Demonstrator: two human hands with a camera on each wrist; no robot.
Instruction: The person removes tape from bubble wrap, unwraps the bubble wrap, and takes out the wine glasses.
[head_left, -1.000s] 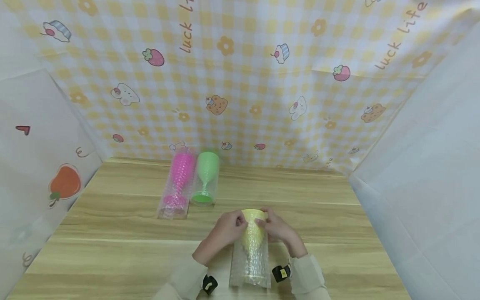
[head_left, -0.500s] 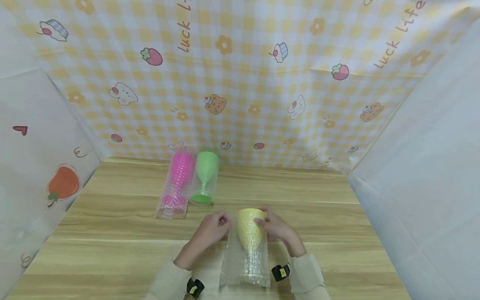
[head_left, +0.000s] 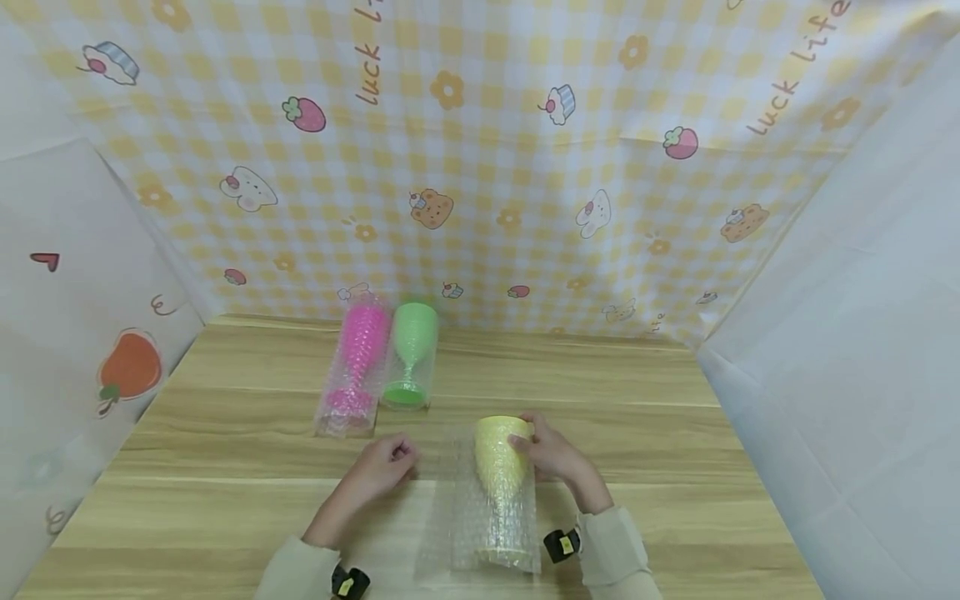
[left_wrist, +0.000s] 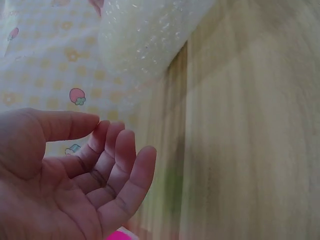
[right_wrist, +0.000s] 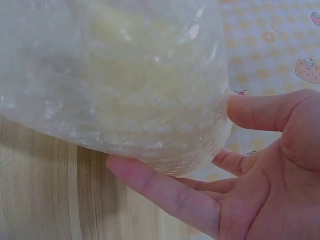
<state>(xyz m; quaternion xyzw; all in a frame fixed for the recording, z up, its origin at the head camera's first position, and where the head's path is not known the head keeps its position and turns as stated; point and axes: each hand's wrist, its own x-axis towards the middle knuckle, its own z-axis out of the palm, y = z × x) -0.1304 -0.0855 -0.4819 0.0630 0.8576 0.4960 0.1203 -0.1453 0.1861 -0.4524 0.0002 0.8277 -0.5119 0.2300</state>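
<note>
A yellow goblet [head_left: 501,454] in clear bubble wrap [head_left: 465,533] lies at the table's near middle, bowl end away from me. My right hand [head_left: 551,450] holds it by the rim end, thumb on top. In the right wrist view, the thumb and fingers [right_wrist: 165,192] curve around the wrapped bowl. Left of the goblet, my left hand [head_left: 382,462] pinches the loose edge of the wrap, which stretches leftward as a thin sheet. The left wrist view shows the thumb and index fingertip of the left hand [left_wrist: 85,170] together, other fingers curled; the film there is barely visible.
Toward the back left lie a pink goblet [head_left: 365,333] and a green goblet [head_left: 415,333], side by side in bubble wrap. Behind the wooden table [head_left: 615,392] hangs a yellow checked cloth [head_left: 510,167]; white sheets flank both sides.
My left hand has moved left from the goblet's rim, drawing the wrap's edge out, so more of the yellow bowl shows. The right hand stays on the goblet.
</note>
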